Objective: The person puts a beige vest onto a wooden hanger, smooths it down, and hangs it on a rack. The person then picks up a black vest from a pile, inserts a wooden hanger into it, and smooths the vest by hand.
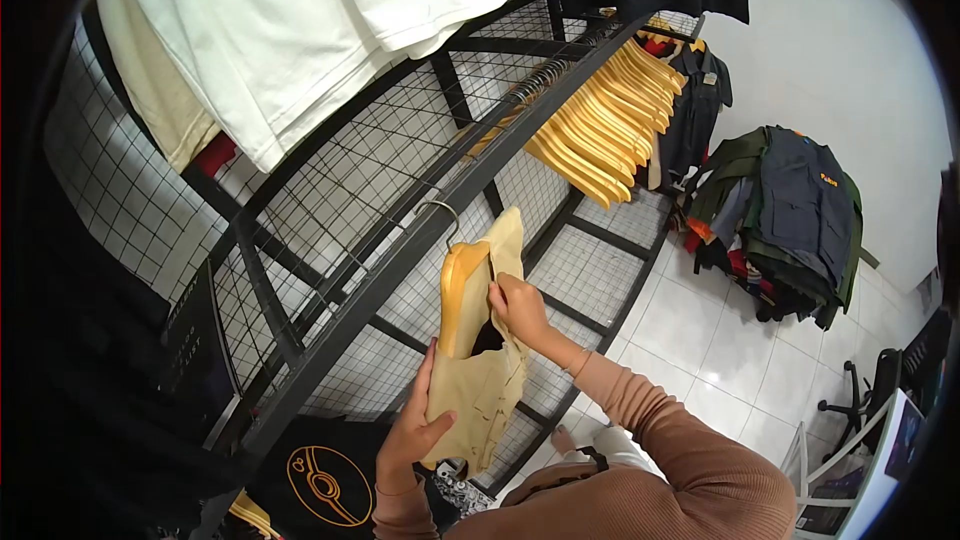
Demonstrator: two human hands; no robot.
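A beige shirt [465, 390] hangs partly on a wooden hanger [460, 290], whose metal hook sits over the black rack rail. One side of the hanger shows bare, while the cloth covers the other side. My right hand [520, 308] is closed on the shirt's upper edge, near the hanger's shoulder. Lower down, my left hand [415, 430] grips the shirt's side, with its thumb in front and its fingers partly hidden behind the cloth. Between the two hands, a dark opening shows in the shirt.
Several wooden hangers [610, 125] crowd the far end of the rack [340, 325]. White shirts [300, 30] hang above on the left. A pile of dark clothes [800, 220] stands on the tiled floor to the right, with a desk [880, 460] and an office chair nearer.
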